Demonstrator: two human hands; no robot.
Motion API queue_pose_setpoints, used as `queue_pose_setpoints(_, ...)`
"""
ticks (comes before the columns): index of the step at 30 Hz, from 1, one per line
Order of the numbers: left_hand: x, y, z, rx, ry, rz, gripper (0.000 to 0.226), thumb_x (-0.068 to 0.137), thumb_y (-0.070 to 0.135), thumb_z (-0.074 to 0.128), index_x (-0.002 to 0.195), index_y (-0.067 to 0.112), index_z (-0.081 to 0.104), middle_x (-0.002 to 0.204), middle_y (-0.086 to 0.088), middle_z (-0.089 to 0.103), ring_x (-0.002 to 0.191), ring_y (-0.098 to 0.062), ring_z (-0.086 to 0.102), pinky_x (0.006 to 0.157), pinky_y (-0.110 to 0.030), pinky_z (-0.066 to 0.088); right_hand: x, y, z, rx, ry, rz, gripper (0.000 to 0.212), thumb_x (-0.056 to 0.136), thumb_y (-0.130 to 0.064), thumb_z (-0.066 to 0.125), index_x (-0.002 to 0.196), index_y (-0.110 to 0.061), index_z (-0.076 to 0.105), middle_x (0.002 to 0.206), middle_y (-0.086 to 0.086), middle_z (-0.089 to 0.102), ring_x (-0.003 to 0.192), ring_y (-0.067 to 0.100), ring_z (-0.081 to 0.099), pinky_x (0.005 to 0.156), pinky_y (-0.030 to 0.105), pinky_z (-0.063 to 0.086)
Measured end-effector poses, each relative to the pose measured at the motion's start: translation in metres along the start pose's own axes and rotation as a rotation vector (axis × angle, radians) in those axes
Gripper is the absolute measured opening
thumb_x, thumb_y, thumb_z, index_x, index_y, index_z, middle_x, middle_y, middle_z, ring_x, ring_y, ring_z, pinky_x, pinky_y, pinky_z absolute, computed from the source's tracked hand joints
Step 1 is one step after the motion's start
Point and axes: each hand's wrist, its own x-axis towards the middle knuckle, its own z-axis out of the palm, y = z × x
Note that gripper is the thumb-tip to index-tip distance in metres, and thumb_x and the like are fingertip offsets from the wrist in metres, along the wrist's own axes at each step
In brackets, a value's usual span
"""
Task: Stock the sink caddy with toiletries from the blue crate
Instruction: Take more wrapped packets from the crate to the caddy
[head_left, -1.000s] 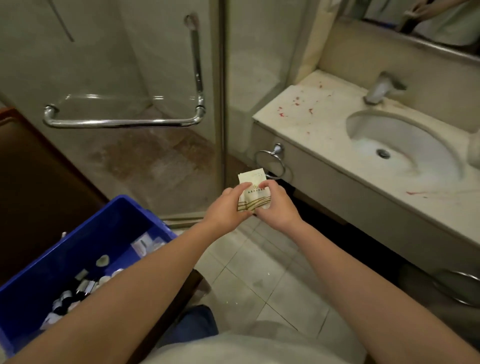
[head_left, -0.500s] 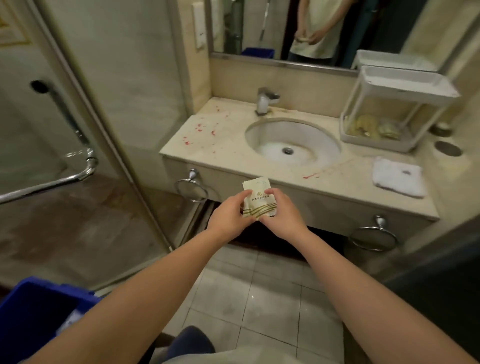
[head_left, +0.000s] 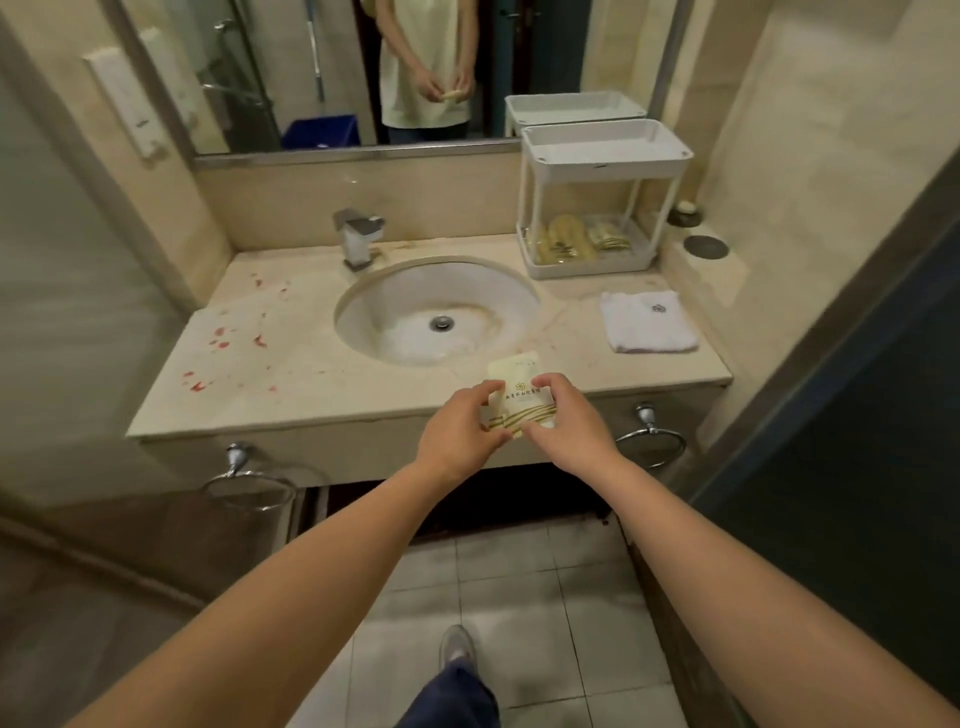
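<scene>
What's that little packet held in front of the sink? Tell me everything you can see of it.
The packet is a small, flat, cream-white sachet, seemingly glossy paper or film, printed with a gold flower emblem, a line of dark characters and curved gold stripes low down. It is held roughly upright, seen against the front edge of the counter. The left hand and right hand pinch its sides.

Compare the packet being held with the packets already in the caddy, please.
The held packet is pinched by the left hand and right hand above the counter edge. The stocked packets lie in the caddy, lower tray. It looks cream, they look yellower. Both appear gold-striped.
</scene>
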Motion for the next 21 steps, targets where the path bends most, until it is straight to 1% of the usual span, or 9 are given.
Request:
queue_pose_setpoints(4,0.057,0.001,0.000,0.010,-0.048,0.054,0.065,0.082,0.031,0.074,0.140,0.033,0.046,0.129,0.006,0.056,0.077,-0.003,0.062,0.078,-0.027,0.048,0.042,0.004,-0.010,0.002,0.040,0.055,0.054,0.084,-0.023,0.068,0.131,-0.029,0.044,0.134,-0.001,0.053,0.111,0.020,0.058,0.081,0.027,0.042)
queue_pose_setpoints(8,0.112,0.004,-0.001,0.004,-0.098,0.096,0.063,0.081,0.031,0.075,0.138,0.034,0.048,0.128,0.007,0.057,0.076,-0.003,0.063,0.078,-0.029,0.051,0.082,0.008,-0.020,0.045,0.101,0.079,0.055,0.083,-0.018,0.068,0.132,-0.025,0.045,0.136,0.000,0.052,0.122,0.019,0.052,0.090,0.029,0.042)
queue_pose_setpoints(12,0.152,0.011,0.001,-0.004,-0.142,0.135,0.061,0.081,0.029,0.074,0.136,0.034,0.049,0.125,0.008,0.057,0.074,-0.002,0.063,0.072,-0.029,0.051,0.109,0.015,-0.028,0.086,0.142,0.132,0.054,0.084,-0.017,0.068,0.132,-0.027,0.044,0.136,0.001,0.051,0.117,0.018,0.053,0.082,0.027,0.040)
queue_pose_setpoints(15,0.175,0.015,0.005,-0.017,-0.172,0.146,0.061,0.081,0.027,0.075,0.136,0.032,0.049,0.125,0.007,0.056,0.073,-0.006,0.065,0.063,-0.030,0.050,0.127,0.021,-0.033,0.113,0.165,0.154,0.054,0.083,-0.016,0.068,0.130,-0.027,0.045,0.135,0.001,0.052,0.121,0.018,0.051,0.084,0.028,0.041)
queue_pose_setpoints(19,0.203,0.023,0.014,-0.030,-0.179,0.138,0.062,0.080,0.026,0.077,0.136,0.031,0.050,0.123,0.005,0.058,0.075,-0.006,0.066,0.074,-0.035,0.056,0.152,0.030,-0.043,0.117,0.184,0.188,0.055,0.082,-0.018,0.070,0.130,-0.029,0.046,0.135,-0.002,0.053,0.120,0.017,0.052,0.082,0.027,0.040)
queue_pose_setpoints(21,0.219,0.027,0.020,-0.037,-0.183,0.139,0.061,0.081,0.025,0.077,0.135,0.030,0.050,0.123,0.004,0.058,0.076,-0.006,0.065,0.071,-0.035,0.056,0.167,0.038,-0.049,0.120,0.183,0.197,0.055,0.081,-0.018,0.070,0.130,-0.029,0.047,0.135,-0.003,0.053,0.120,0.016,0.052,0.081,0.025,0.038)
